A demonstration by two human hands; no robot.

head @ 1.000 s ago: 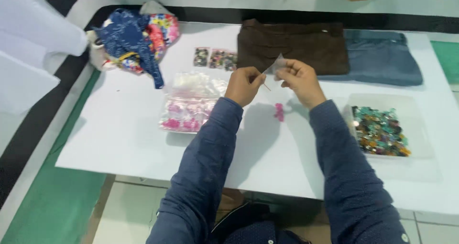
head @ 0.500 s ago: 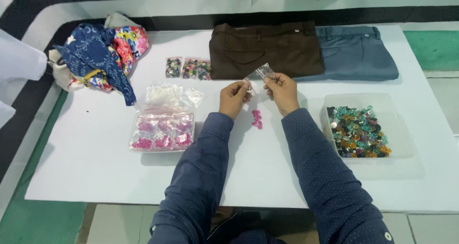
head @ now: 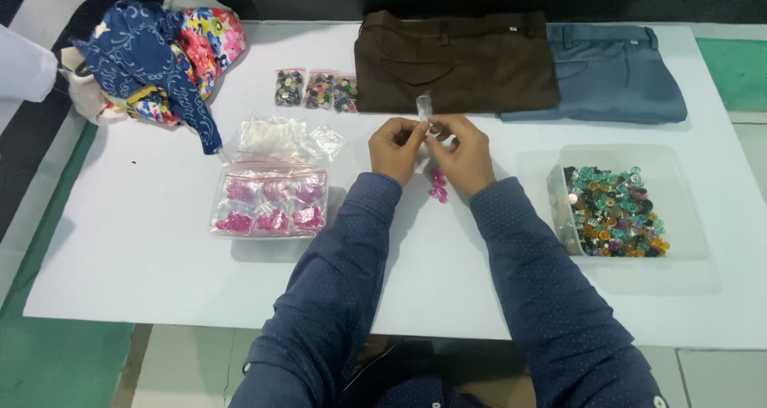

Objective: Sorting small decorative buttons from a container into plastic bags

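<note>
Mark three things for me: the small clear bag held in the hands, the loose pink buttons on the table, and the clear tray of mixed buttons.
small clear bag (head: 424,107), head view, upper part above the fingers.
loose pink buttons (head: 438,186), head view, middle of the cluster.
clear tray (head: 693,208), head view, bare right side.

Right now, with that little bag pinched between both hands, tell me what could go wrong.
The small clear bag is held up by the left hand and right hand with nothing beneath but bare table; anything slipping out could roll away. The loose pink buttons lie just under the wrists, so a lowered sleeve might scatter them. The clear tray of mixed buttons sits near the right elbow, so a wide swing could nudge it.
</note>
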